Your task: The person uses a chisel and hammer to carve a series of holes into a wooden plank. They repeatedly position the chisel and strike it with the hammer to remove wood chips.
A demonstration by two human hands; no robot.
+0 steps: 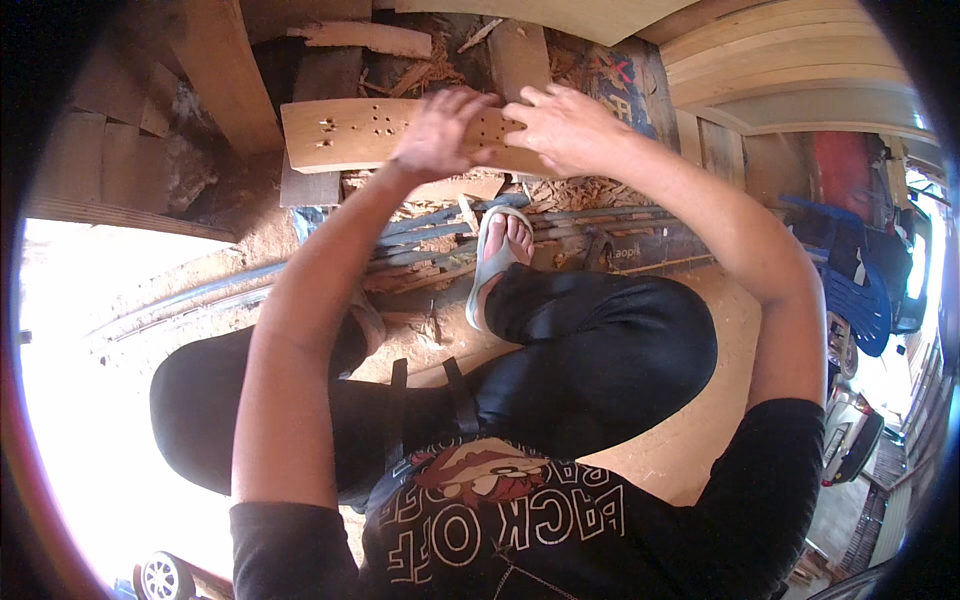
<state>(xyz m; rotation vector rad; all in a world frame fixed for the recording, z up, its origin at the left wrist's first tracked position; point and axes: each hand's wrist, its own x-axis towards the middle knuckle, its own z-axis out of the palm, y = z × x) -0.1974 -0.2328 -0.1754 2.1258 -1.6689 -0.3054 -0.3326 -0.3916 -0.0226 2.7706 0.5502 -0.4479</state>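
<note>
A long light-brown wooden board (345, 150) with several small drilled holes lies crosswise in front of me, over wood shavings. My left hand (445, 130) is on its middle part, fingers stretched and apart, slightly blurred. My right hand (570, 125) is over the board's right part, its fingers spread among the holes there. The two hands almost meet, and no tool shows in either one. The board's right end is hidden behind my right hand and wrist.
Wood shavings (430, 75) and offcuts (365, 38) litter the ground beyond the board. Dark pipes or rods (420, 230) run by my sandalled foot (500, 245). Stacked planks (790, 55) stand at far right, a thick beam (230, 75) at far left, a blue plastic chair (855, 275) rightward.
</note>
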